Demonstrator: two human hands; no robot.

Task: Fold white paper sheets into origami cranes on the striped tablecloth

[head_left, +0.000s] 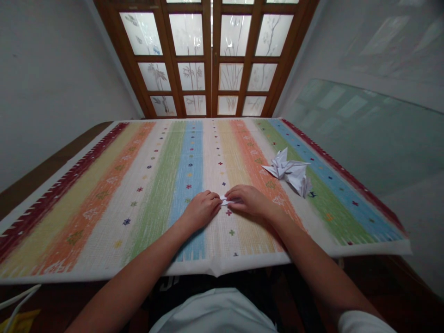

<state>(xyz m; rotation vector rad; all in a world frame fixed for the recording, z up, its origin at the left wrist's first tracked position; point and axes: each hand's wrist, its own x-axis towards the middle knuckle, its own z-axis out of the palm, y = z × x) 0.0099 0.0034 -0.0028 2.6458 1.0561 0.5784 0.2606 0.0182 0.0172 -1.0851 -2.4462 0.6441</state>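
My left hand point(201, 209) and my right hand point(250, 201) rest close together on a striped, many-coloured cloth point(138, 194) over the table. Between their fingertips lies a small folded piece of white paper point(226, 201), mostly hidden under the fingers. Both hands have their fingers curled down and pressed on the paper. To the right, on the orange and green stripes, lie folded white paper figures point(289, 171), an arm's reach from my right hand.
The table's near edge point(215, 268) runs just before my body. A wooden double door with frosted glass panes point(211, 60) stands behind the table. White walls flank both sides. A white cable point(17, 300) lies at the lower left.
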